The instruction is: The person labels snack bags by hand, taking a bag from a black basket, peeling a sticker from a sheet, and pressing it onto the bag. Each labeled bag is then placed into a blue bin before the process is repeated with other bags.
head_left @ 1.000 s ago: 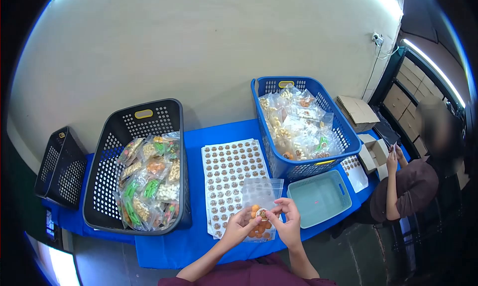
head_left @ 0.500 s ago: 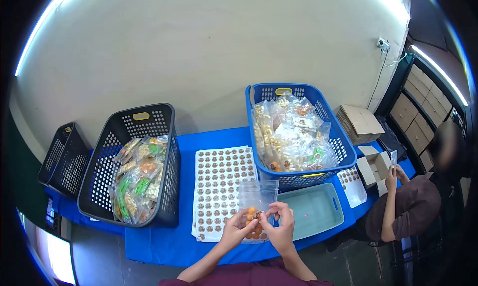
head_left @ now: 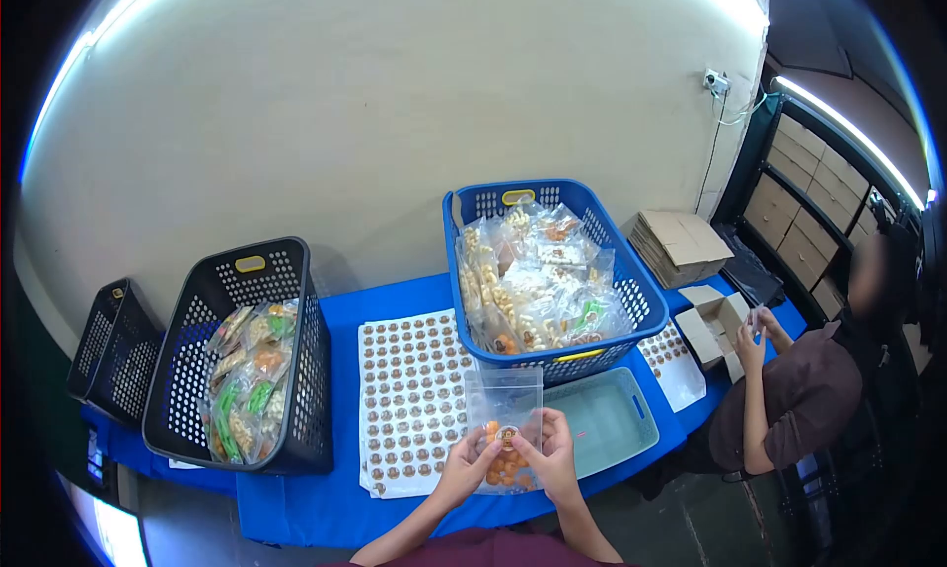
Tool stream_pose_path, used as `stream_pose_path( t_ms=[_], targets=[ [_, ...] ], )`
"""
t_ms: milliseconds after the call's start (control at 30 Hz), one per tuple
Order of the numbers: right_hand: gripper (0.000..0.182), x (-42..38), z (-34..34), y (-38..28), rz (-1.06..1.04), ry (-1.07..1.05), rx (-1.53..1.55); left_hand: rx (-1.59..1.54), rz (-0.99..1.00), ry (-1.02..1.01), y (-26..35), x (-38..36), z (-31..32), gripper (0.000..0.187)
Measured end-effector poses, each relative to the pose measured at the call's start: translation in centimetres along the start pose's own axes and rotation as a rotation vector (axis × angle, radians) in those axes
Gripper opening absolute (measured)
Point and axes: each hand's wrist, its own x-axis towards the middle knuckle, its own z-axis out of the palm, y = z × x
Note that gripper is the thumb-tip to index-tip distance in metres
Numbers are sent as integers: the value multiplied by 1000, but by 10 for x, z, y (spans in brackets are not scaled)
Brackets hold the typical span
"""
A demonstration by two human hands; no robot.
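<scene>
A clear zip bag (head_left: 504, 394) with orange balls inside hangs between my hands, and a round brown-and-white sticker (head_left: 507, 437) lies on its front. My left hand (head_left: 468, 468) grips the bag's left side, its thumb at the sticker's edge. On the right side, my right hand (head_left: 552, 460) is closed on the bag with its thumb against the sticker. Under and to the left of the bag is a white sheet of round stickers (head_left: 409, 399) on the blue table. A pale green tray (head_left: 602, 419) sits just right of my right hand.
A blue basket (head_left: 631, 271) full of snack bags stands behind; a dark basket (head_left: 314, 370) of bags is left, a smaller one (head_left: 118, 360) farther left. At right are cartons (head_left: 681, 241), an open box (head_left: 712, 320) and a co-worker (head_left: 789, 399) handling something small.
The sticker now lies flat on the bag's front under both thumbs. My right hand has moved from a raised pinch to the bag's side. The view has shifted; the co-worker's hands are lower.
</scene>
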Motion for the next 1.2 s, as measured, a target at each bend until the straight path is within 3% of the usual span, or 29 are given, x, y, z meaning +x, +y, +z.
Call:
stream_pose_path(
  t_ms=[333,467,633,767,1000,1133,1200],
  targets=[
    [21,-3,3,3,59,38,20,199,-55,-151,5,6,-13,34],
    [19,-13,0,4,90,74,57,56,-60,-176,-5,0,-10,32],
    [17,-23,-6,13,45,56,-37,174,-66,-180,-4,-6,-11,30],
    [21,-33,2,14,-6,37,-154,181,-31,-120,-8,-8,-15,22],
    [33,-51,27,21,119,2,-183,192,4,-84,-1,-29,-35,20],
    [25,-62,36,40,84,-67,-202,402,16,-142,-5,-40,-66,23],
    [23,-68,48,48,241,-104,-100,363,-36,-141,7,-52,-80,25]
  ],
)
